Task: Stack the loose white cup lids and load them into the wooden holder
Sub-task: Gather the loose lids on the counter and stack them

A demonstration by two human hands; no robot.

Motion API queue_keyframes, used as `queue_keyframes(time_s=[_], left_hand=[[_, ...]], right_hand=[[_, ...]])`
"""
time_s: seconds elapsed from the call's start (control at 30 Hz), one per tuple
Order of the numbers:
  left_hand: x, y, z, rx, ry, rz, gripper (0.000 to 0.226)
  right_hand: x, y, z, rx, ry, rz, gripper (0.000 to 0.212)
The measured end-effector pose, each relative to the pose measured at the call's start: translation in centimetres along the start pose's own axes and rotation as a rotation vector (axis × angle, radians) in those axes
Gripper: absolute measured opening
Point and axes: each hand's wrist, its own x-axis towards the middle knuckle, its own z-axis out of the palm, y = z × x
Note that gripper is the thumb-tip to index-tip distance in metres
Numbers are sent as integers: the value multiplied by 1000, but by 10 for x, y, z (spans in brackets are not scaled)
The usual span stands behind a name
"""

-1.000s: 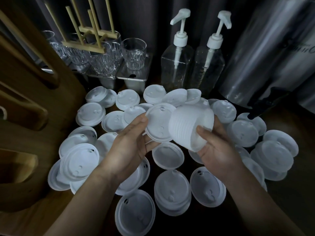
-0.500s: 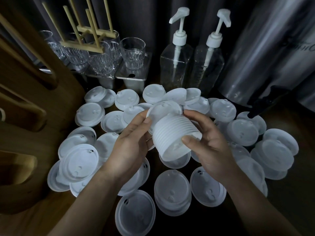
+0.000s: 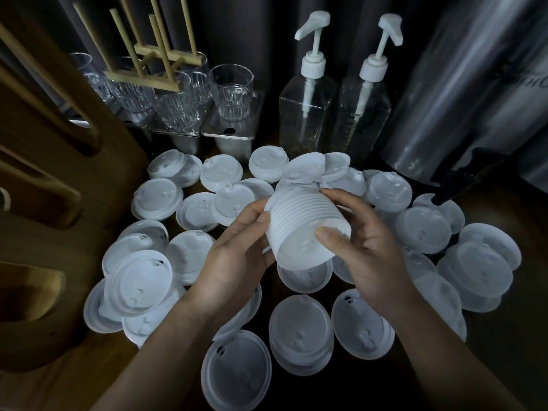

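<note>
Left hand (image 3: 237,256): clamped on the lid stack (image 3: 307,228), thumb pressed to its ribbed side; the other fingers are tucked behind it, out of sight.
Right hand (image 3: 366,253): also gripping the stack, thumb on the near end face, fingers curled over the far rim.
Lid stack: held between both hands above the table, tilted, near end facing the camera; the exact lid count is hard to make out.
Loose lids (image 3: 299,336): scattered all around and under the hands, some overlapping, several partly covered by the forearms.
Wooden holder (image 3: 139,59): well beyond the left hand, upright rods rising among the glasses (image 3: 231,91); its rod tops are cut off by the frame.
Pump bottles (image 3: 308,96): two, beyond the right hand.
Wooden piece (image 3: 44,161): left of the left hand, cropped, hard to identify.
Table (image 3: 504,366): dark, detail lost in shadow.
</note>
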Motion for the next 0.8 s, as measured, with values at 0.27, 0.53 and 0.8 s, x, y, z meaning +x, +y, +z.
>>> queue_keyframes(time_s=[0.27, 0.53, 0.8], left_hand=[[-1, -1, -1, -68, -40, -4, 41], [1, -4, 2, -47, -48, -26, 43], [-6, 9, 3, 296, 16, 44, 47]], right_hand=[[2, -2, 2, -29, 23, 8, 40], [6, 1, 7, -15, 28, 87, 37], [14, 1, 23, 0, 43, 224, 50]])
